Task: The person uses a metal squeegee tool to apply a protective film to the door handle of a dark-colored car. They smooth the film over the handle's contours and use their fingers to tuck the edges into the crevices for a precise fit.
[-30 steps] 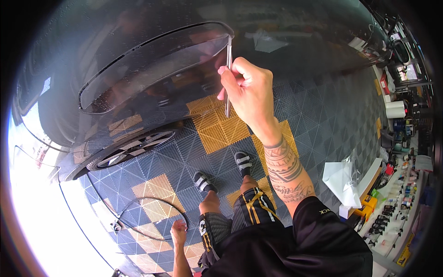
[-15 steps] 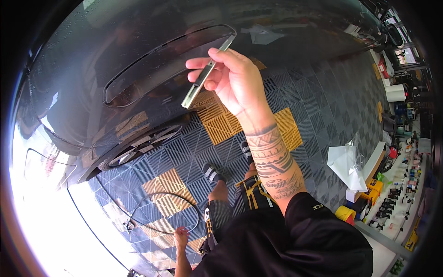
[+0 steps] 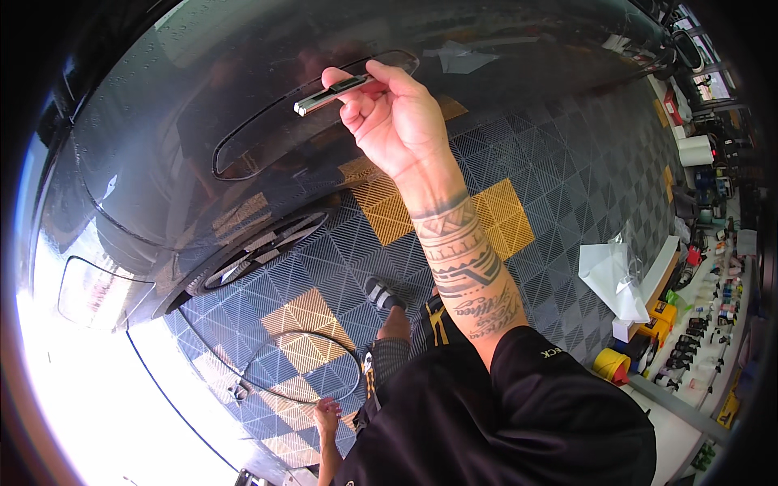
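Observation:
My right hand (image 3: 397, 121) is raised in front of a dark, glossy car body (image 3: 162, 121). Between its thumb and fingers it grips a slim metal snap-off knife (image 3: 328, 95) with a black slider. The knife lies nearly level, and fingers hide part of it; whether a blade is out I cannot make out. Behind the knife, a long tapered lamp outline (image 3: 235, 154) shows on the bodywork, beaded with water around it. Low at my left side hangs my left hand (image 3: 327, 415), its fingers loosely apart and nothing visible in them.
A black hose (image 3: 271, 340) loops over the grey and yellow tiled floor (image 3: 389, 215) near a car wheel (image 3: 259, 251). At right, a crumpled white sheet (image 3: 608, 279) lies by a shelf (image 3: 697, 389) of bottles, with a yellow bucket (image 3: 609, 364) nearby. A clear film scrap (image 3: 459, 58) shows beyond my right hand.
My right hand has turned the knife from a steep slant to nearly level and moved slightly up and left. My left hand still hangs low.

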The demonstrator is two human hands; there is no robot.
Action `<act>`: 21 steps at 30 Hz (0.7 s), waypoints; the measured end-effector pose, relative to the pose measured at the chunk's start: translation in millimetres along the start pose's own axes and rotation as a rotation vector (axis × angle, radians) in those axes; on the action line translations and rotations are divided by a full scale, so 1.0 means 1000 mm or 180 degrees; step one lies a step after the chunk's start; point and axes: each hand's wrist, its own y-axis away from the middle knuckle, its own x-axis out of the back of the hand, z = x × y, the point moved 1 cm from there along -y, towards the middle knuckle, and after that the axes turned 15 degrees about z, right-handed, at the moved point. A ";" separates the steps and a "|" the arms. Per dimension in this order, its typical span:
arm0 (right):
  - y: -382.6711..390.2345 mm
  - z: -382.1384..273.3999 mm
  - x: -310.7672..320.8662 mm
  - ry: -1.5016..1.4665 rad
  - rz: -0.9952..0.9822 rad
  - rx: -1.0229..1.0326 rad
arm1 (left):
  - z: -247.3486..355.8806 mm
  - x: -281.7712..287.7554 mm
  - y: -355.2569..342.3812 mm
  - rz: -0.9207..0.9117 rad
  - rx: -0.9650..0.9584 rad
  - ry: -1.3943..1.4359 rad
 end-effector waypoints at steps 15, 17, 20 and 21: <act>0.016 0.021 -0.034 0.0394 0.0152 0.0304 | -0.003 0.022 0.010 0.0065 -0.0202 -0.0028; 0.018 0.024 -0.038 0.0538 0.0203 0.0399 | -0.005 0.022 0.013 0.0054 -0.0122 0.0108; 0.019 0.030 -0.040 0.0798 0.0248 0.0546 | -0.001 0.023 0.021 0.0083 -0.0089 0.0083; 0.020 0.033 -0.041 0.0876 0.0254 0.0586 | -0.002 0.024 0.023 0.0096 -0.0079 0.0103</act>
